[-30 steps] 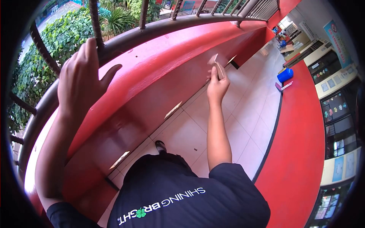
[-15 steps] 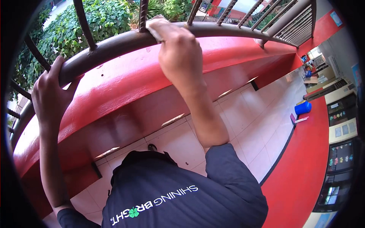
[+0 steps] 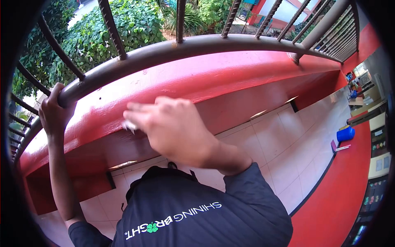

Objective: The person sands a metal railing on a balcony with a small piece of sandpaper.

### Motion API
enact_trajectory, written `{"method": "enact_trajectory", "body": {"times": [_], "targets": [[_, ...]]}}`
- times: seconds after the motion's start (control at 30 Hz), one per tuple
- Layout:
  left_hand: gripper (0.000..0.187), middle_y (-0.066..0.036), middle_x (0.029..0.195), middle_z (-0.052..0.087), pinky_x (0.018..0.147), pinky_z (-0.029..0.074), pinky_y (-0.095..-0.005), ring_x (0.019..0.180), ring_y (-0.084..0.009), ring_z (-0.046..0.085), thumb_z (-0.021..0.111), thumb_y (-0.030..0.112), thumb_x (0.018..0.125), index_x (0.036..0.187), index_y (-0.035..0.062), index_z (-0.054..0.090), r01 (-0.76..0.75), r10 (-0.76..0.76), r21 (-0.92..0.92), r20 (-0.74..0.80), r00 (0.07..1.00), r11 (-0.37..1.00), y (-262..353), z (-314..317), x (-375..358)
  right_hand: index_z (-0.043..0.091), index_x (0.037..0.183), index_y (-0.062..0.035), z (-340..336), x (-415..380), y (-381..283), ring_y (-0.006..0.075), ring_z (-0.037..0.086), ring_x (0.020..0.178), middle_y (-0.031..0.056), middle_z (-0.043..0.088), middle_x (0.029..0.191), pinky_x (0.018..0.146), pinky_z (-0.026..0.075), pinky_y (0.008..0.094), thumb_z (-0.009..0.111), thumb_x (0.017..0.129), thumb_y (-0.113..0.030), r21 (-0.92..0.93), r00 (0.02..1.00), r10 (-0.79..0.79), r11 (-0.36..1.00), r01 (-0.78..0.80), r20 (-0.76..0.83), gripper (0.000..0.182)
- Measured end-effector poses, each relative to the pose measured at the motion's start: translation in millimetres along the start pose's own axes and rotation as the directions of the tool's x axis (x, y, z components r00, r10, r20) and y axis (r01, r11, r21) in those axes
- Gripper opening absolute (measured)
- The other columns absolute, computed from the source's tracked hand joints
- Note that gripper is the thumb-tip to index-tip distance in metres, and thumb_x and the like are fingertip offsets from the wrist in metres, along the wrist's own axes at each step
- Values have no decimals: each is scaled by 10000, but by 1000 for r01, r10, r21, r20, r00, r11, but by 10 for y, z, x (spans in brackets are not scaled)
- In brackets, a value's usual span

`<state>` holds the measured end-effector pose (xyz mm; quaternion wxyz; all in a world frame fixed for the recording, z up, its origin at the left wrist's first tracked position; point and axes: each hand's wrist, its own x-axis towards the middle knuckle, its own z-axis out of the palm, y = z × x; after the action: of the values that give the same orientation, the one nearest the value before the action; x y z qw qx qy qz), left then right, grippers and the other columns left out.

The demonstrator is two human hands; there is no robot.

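My left hand (image 3: 53, 111) is wrapped around the dark metal railing (image 3: 140, 59) at the left, where upright ribbed bars rise from its lower pipe. Lower and nearer my body, my right hand (image 3: 168, 125) is off the pipe, over the front edge of the red ledge (image 3: 164, 86). Its fingers point left and are pinched on a small whitish rag (image 3: 129, 124), of which only an end shows below them. Motion blurs these fingers a little. The rail runs in a curve along the far side of the ledge.
Green bushes (image 3: 119, 33) grow beyond the bars. Pale floor tiles (image 3: 279, 160) lie below, bordered at the right by a red floor strip (image 3: 329, 189). A blue bucket (image 3: 345, 133) stands there beside a purple dustpan (image 3: 333, 146).
My right hand has come off the pipe with the rag and swung down and left towards my body. My left hand keeps its hold; the view has shifted slightly.
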<state>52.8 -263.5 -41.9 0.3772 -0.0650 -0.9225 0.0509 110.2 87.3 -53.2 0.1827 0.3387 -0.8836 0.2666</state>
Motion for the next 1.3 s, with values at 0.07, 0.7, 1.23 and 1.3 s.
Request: {"method": "enact_trajectory", "body": {"times": [0.07,0.7,1.23,1.3], "targets": [[285,-144,760,731,670,580,-495,756,-391,733,835,301,791,985,172,672,20,-21,-49,-4,1000,999,19,8,9,712,1303,-122,25,-175,43,326,737,1017,131,709,1291,861,613,434,565,950,-66,13,994,-63,998,62,85,387],[322,-99,694,708,637,580,-469,666,-377,709,845,341,685,935,203,696,3,2,77,-59,998,997,58,4,9,649,1264,132,287,-569,847,57,531,547,283,613,1416,479,412,204,514,1065,-90,705,487,646,704,-83,-588,327],[330,-67,597,624,585,541,-439,585,-336,672,839,405,711,893,195,661,-18,27,82,-110,994,996,42,12,-6,608,1394,4,201,929,103,411,722,797,242,729,938,646,551,505,584,1047,-196,242,915,259,952,-188,-310,401],[331,-62,597,623,588,541,-443,582,-330,673,836,413,717,904,197,670,-17,25,68,-117,993,998,30,34,-15,577,1425,13,151,904,55,422,713,770,232,729,903,633,547,513,574,1051,-216,208,925,331,934,-292,-189,439]]}}
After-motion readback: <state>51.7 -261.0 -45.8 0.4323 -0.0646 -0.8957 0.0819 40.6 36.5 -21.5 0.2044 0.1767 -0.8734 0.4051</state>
